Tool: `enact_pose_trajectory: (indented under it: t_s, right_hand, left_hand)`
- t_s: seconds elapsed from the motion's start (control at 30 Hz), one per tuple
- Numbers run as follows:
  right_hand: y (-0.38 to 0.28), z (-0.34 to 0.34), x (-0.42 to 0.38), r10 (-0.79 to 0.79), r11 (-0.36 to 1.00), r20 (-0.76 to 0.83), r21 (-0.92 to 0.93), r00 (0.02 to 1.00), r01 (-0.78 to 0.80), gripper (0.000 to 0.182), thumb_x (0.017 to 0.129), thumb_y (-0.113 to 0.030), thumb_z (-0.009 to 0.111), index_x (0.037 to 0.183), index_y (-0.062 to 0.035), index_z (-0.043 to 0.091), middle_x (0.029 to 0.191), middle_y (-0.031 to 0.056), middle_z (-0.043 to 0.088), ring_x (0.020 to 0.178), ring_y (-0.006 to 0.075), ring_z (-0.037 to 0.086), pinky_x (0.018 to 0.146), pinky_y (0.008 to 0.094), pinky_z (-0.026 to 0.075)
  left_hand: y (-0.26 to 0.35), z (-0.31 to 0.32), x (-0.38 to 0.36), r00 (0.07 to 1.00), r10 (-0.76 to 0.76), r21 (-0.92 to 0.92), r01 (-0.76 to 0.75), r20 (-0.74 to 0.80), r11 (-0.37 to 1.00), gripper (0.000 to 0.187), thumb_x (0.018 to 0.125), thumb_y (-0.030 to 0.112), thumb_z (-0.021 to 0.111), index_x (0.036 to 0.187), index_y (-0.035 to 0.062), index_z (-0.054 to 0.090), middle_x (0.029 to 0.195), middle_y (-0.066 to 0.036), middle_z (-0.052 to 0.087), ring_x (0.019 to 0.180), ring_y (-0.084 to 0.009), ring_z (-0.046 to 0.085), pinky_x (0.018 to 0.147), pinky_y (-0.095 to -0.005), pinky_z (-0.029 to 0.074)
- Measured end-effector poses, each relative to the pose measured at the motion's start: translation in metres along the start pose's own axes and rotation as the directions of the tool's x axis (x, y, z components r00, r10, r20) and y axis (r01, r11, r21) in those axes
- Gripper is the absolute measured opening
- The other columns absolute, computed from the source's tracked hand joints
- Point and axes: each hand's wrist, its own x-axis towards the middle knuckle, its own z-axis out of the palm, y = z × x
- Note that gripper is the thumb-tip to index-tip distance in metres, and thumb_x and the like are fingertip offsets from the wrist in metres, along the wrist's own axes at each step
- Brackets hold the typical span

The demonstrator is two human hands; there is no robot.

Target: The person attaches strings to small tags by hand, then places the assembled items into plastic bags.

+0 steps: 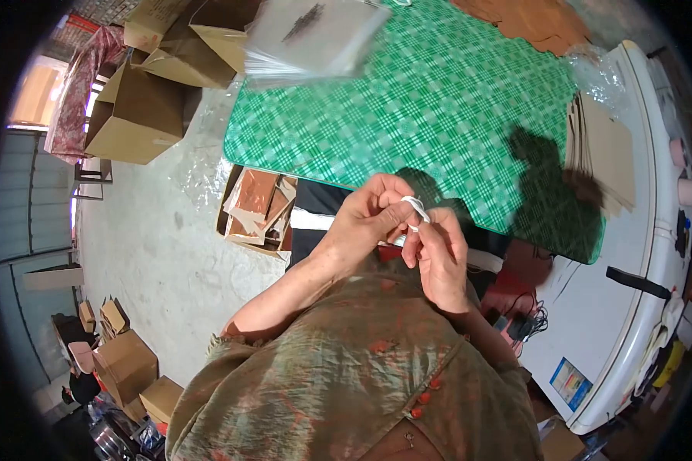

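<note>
Both hands are raised together in front of my body, over the near edge of the green checkered table (pixel 407 123). Between them is a small white looped strip (pixel 417 207). My left hand (pixel 361 223) pinches it from the left with thumb and forefinger. From the right, my right hand (pixel 440 257) closes its fingertips on the strip's lower part. What the strip is made of is too small to tell.
A stack of clear plastic sheets (pixel 315 38) lies at the table's far left. Flat cardboard pieces (pixel 600 150) rest on the right. Open cardboard boxes (pixel 142 115) stand on the floor at left. A box of scraps (pixel 257 207) sits below the table edge. A white appliance (pixel 592 323) is at right.
</note>
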Motion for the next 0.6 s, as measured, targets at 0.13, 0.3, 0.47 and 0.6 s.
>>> enact_pose_trajectory:
  t_s: [0.13, 0.3, 0.47, 0.6]
  right_hand:
    - [-0.002, 0.003, 0.001, -0.051, 0.998, -0.012, -0.034, 0.999, 0.05, 0.014, 0.105, -0.016, 0.047, 0.105, -0.003, 0.05, 0.077, 0.0044, 0.057, 0.062, 0.0089, 0.051, 0.058, 0.0247, 0.042]
    - [-0.005, 0.005, 0.006, -0.104, 0.987, -0.022, -0.124, 0.994, 0.101, 0.016, 0.105, -0.018, 0.048, 0.108, -0.0024, 0.051, 0.081, 0.0037, 0.057, 0.064, 0.0083, 0.051, 0.06, 0.0244, 0.044]
    - [-0.008, 0.012, 0.01, -0.127, 0.985, -0.009, -0.12, 0.992, 0.125, 0.017, 0.103, -0.016, 0.052, 0.111, -0.0014, 0.05, 0.087, 0.0033, 0.058, 0.066, 0.0077, 0.053, 0.059, 0.0224, 0.044]
    - [-0.005, 0.002, 0.01, -0.122, 0.981, 0.021, -0.146, 0.992, 0.124, 0.018, 0.103, -0.017, 0.054, 0.111, -0.0016, 0.051, 0.082, 0.0026, 0.058, 0.06, 0.0067, 0.052, 0.052, 0.0207, 0.041]
  left_hand:
    - [0.007, -0.002, -0.001, 0.999, 0.005, 0.077, -0.002, -0.041, 0.997, 0.013, 0.097, 0.01, 0.062, 0.108, 0.003, 0.059, 0.091, -0.004, 0.07, 0.072, -0.0069, 0.056, 0.064, -0.0216, 0.045]
    - [0.011, -0.002, -0.002, 0.999, 0.021, 0.141, -0.015, -0.038, 0.99, 0.011, 0.095, 0.011, 0.065, 0.102, 0.0019, 0.064, 0.086, -0.003, 0.069, 0.071, -0.008, 0.057, 0.065, -0.0227, 0.047]
    - [0.018, 0.001, -0.003, 0.998, -0.038, 0.095, 0.033, 0.049, 0.995, 0.012, 0.094, 0.012, 0.067, 0.1, 0.0022, 0.066, 0.082, -0.002, 0.067, 0.07, -0.0079, 0.056, 0.064, -0.0229, 0.046]
    - [0.015, -0.003, -0.002, 0.999, -0.022, 0.133, 0.016, 0.047, 0.991, 0.012, 0.094, 0.012, 0.067, 0.098, 0.0008, 0.065, 0.089, -0.003, 0.062, 0.07, -0.0085, 0.056, 0.063, -0.0232, 0.046]
